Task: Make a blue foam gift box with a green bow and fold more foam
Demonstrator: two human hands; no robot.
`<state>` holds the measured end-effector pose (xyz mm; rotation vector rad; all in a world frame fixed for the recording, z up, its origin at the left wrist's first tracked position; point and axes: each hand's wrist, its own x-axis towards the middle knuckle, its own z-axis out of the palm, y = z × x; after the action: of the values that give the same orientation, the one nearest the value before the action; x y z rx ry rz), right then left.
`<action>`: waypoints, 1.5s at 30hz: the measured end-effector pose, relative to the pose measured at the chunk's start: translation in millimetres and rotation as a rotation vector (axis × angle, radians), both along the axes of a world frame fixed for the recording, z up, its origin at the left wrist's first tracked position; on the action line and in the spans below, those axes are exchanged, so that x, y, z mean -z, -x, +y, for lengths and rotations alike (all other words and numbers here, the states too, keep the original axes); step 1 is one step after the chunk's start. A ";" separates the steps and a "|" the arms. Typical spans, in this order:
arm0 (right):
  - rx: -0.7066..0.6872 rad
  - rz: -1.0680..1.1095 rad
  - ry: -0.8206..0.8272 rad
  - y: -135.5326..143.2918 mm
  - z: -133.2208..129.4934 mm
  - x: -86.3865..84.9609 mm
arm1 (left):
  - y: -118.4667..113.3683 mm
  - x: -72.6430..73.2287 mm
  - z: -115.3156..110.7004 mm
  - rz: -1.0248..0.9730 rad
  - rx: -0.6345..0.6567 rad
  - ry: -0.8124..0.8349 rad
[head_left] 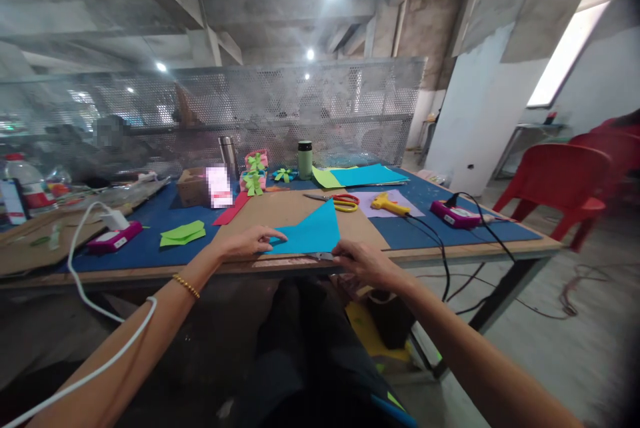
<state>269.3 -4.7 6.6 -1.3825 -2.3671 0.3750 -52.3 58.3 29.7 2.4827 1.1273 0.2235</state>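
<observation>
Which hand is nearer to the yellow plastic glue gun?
Right. The right hand is in front of the glue gun, slightly left; the left hand is farther left, on blue paper.

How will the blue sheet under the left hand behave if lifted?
Likely light and bendy: the blue sheet looks thin. It may slide easily if the left hand lets up, lying on a flat brown board. Its far tip might brush the scissors beside it.

Your head camera looks over the table (530,248)
It sits on your head, close to the table's near edge and above it, facing forward and down. It sees wide: your legs (310,348) below the table, the holey screen (325,95) past it, a red chair (553,178) right of it.
</observation>
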 end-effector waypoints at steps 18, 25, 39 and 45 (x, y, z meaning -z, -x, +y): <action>-0.040 -0.003 -0.006 5.2 3.4 -0.4 | -0.4 1.0 3.4 0.012 0.059 0.021; -0.022 -0.048 -0.001 22.8 0.0 -9.2 | -1.2 -2.5 2.7 0.077 0.015 0.038; -0.027 -0.036 0.000 28.1 -5.5 -9.3 | -2.4 -3.3 1.8 0.059 0.027 0.045; -0.004 -0.034 0.028 44.0 -5.7 -11.3 | -2.1 -4.1 3.4 0.072 0.029 0.056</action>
<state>225.3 -10.4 17.9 -1.4079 -2.4009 0.3908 -50.2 61.7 33.8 2.4733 1.1095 0.0940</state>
